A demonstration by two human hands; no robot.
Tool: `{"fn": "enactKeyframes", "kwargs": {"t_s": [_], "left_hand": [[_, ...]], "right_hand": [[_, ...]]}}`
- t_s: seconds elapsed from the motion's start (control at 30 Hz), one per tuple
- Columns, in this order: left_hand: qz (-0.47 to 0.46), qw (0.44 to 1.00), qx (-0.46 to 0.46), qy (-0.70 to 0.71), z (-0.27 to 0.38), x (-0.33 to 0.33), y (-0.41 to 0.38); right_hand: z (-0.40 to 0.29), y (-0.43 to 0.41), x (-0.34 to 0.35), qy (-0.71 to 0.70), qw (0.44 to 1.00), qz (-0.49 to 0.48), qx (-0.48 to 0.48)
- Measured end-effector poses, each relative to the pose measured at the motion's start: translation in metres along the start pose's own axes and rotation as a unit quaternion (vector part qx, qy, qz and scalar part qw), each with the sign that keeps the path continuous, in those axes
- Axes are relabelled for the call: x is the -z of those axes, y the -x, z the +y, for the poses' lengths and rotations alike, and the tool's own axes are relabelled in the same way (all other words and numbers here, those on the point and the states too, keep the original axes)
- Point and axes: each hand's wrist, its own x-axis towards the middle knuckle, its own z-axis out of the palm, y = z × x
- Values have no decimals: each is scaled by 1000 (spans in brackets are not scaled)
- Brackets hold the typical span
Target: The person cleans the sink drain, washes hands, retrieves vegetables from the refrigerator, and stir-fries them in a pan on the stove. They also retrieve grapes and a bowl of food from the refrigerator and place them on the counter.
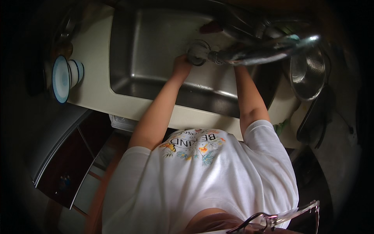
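Observation:
My left hand (182,66) grips the side of a clear, round glass or cup (198,60) over the stainless steel sink (163,73). The mouth of the faucet (257,55) is right at the vessel, and what looks like water shows inside it. My right hand (240,68) reaches under the faucet's metal body, which hides all but the wrist. Whether it holds anything is not visible. Beyond the vessel, a dark red object (211,27) is in the sink; its kind is unclear.
At the left, a wide blue-and-white bowl (61,79) stands beside a smaller blue-rimmed bowl (76,71) on the pale countertop (93,79). A metal strainer basin (308,73) and a dark flat pan-like item (311,117) are at the right. Dark red cabinets (67,163) flank me below.

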Motion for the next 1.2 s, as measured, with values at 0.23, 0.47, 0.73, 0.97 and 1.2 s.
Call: {"fn": "enactKeyframes", "kwargs": {"t_s": [0.23, 0.47, 0.73, 0.97, 1.2], "left_hand": [[85, 992, -71, -56, -14, 15, -1], [83, 990, -22, -111, -4, 24, 19], [52, 993, -1, -105, 1, 22, 23], [89, 986, -6, -138, -4, 31, 19], [83, 992, -48, -76, -11, 20, 11]], "right_hand": [[-130, -90, 72, -170, 941, -214, 198], [-118, -116, 24, -143, 875, -406, 222], [-159, -73, 12, -173, 789, -487, 332], [-53, -69, 92, -133, 953, -271, 17], [-115, -28, 50, -281, 915, -287, 37]]}}
